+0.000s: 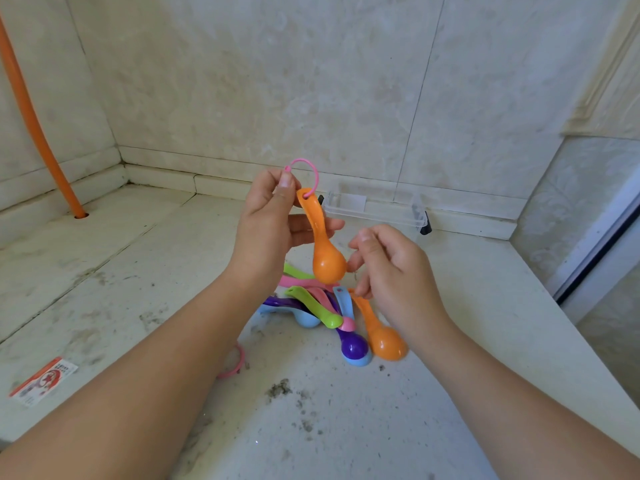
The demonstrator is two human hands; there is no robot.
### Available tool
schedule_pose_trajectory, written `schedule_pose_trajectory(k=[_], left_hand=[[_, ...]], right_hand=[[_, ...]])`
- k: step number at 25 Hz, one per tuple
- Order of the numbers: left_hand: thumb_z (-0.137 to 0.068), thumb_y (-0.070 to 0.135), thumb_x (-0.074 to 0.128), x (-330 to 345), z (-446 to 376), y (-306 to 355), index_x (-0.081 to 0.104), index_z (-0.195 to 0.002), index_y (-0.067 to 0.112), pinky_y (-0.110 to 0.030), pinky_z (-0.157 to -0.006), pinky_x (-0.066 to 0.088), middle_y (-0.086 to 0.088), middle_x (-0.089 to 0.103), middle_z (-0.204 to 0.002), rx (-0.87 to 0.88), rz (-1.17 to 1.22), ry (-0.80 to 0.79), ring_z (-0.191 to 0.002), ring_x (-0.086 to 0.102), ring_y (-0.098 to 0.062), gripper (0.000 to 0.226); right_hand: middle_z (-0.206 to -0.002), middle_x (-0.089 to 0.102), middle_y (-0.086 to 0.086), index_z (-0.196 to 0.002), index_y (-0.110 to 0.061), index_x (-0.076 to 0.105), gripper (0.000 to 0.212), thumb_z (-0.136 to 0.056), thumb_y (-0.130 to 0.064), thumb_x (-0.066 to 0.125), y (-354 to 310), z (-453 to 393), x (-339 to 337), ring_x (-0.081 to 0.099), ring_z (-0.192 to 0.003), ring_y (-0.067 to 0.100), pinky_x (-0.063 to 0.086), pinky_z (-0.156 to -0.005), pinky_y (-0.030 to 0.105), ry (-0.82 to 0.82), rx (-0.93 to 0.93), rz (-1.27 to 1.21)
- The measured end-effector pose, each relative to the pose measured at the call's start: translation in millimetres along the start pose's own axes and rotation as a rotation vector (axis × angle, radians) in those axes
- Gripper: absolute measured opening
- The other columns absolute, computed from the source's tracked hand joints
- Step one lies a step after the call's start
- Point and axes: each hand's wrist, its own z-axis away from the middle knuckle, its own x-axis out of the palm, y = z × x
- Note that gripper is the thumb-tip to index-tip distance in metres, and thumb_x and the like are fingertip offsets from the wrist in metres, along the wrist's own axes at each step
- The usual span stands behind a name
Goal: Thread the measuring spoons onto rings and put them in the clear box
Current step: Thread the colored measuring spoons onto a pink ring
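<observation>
Left hand (268, 216), head view: thumb and forefinger pinching my pink ring (306, 171), raised over the bench (467, 289); one orange measuring spoon (322, 244) hangs threaded on it. Right hand (391, 271): loosely curled, holding nothing, just beside the spoon's bowl. Loose spoons (332, 317): heap on the bench below the hands. Second pink ring (235, 363): on the bench, partly hidden by my left forearm. Clear box (375, 211): open, by the back wall. Risk, as I judge: the ring looks unclasped, so tilting it could shed the spoon. Room: wall close behind the box; bare bench left and right.
</observation>
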Motion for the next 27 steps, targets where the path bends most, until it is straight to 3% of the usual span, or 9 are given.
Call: schedule_pose_trajectory(k=[3,6,9,11,14,16,19,24,27], left_hand=[[-0.109,0.027,0.035,0,-1,2,0.045,-0.097,0.013,-0.045,-0.067,0.06,-0.013,0.073,-0.082,-0.017,0.037,0.029,-0.073,0.075,-0.04,0.021],[-0.109,0.026,0.035,-4,-2,2,0.047,-0.096,0.015,-0.045,-0.068,0.061,-0.012,0.074,-0.076,-0.016,0.021,0.072,-0.056,0.071,-0.029,0.021],[-0.108,0.026,0.036,-8,-6,1,0.049,-0.092,0.017,-0.04,-0.062,0.059,-0.004,0.069,-0.068,-0.004,-0.067,0.134,-0.048,0.06,-0.021,0.022],[-0.107,0.027,0.037,-11,-9,1,0.05,-0.089,0.022,-0.031,-0.055,0.055,0.001,0.068,-0.068,0.028,-0.2,0.205,-0.05,0.058,-0.017,0.022],[-0.105,0.029,0.04,-13,-11,0,0.052,-0.088,0.026,-0.024,-0.045,0.047,0.005,0.067,-0.073,0.053,-0.384,0.255,-0.052,0.059,-0.012,0.021],[-0.104,0.029,0.042,-12,-9,-4,0.054,-0.089,0.024,-0.023,-0.043,0.045,0.004,0.068,-0.077,0.037,-0.448,0.227,-0.052,0.06,-0.01,0.02],[-0.102,0.028,0.046,-7,-6,-12,0.056,-0.089,0.022,-0.024,-0.041,0.043,0.003,0.067,-0.078,0.041,-0.539,0.148,-0.052,0.061,-0.01,0.018],[-0.101,0.029,0.049,-4,-3,-19,0.059,-0.09,0.021,-0.028,-0.043,0.044,-0.004,0.068,-0.085,0.028,-0.603,0.067,-0.052,0.064,-0.01,0.017],[-0.101,0.03,0.05,-3,-2,-20,0.061,-0.09,0.021,-0.026,-0.042,0.047,-0.006,0.068,-0.085,0.022,-0.63,0.053,-0.053,0.066,-0.009,0.017]], right_hand=[[-0.071,0.07,0.003,-0.086,-0.021,0.064,0.02,-0.1,-0.025,0.049,6,-7,-7,0.057,-0.045,0.007,0.05,-0.047,0.024,0.075,0.05,0.017],[-0.058,0.062,0.004,-0.083,-0.02,0.065,0.017,-0.096,-0.022,0.054,9,-11,-11,0.046,-0.043,0.005,0.041,-0.043,0.021,0.087,0.039,0.12],[-0.046,0.05,-0.009,-0.079,-0.026,0.063,0.016,-0.094,-0.026,0.056,11,-11,-14,0.041,-0.04,0.005,0.037,-0.04,0.02,0.013,0.013,0.225],[-0.046,0.05,-0.009,-0.077,-0.027,0.063,0.016,-0.091,-0.031,0.056,11,-10,-14,0.041,-0.04,0.006,0.041,-0.043,0.029,-0.05,0.013,0.303],[-0.048,0.052,-0.006,-0.072,-0.025,0.061,0.021,-0.087,-0.04,0.058,10,-7,-11,0.052,-0.044,0.013,0.039,-0.044,0.029,-0.158,0.053,0.499],[-0.053,0.056,-0.004,-0.071,-0.023,0.061,0.027,-0.086,-0.045,0.058,8,-3,-9,0.056,-0.051,0.015,0.034,-0.045,0.026,-0.231,0.064,0.672],[-0.061,0.061,0.001,-0.073,-0.019,0.063,0.035,-0.087,-0.051,0.058,5,2,-5,0.059,-0.057,0.021,0.036,-0.047,0.027,-0.292,0.065,0.806],[-0.071,0.068,0.005,-0.077,-0.016,0.066,0.037,-0.087,-0.052,0.062,0,2,-3,0.05,-0.055,0.018,0.034,-0.047,0.026,-0.302,0.106,0.781],[-0.066,0.063,0.0,-0.076,-0.02,0.065,0.033,-0.083,-0.052,0.067,0,3,-2,0.054,-0.056,0.016,0.036,-0.048,0.026,-0.316,0.161,0.703]])
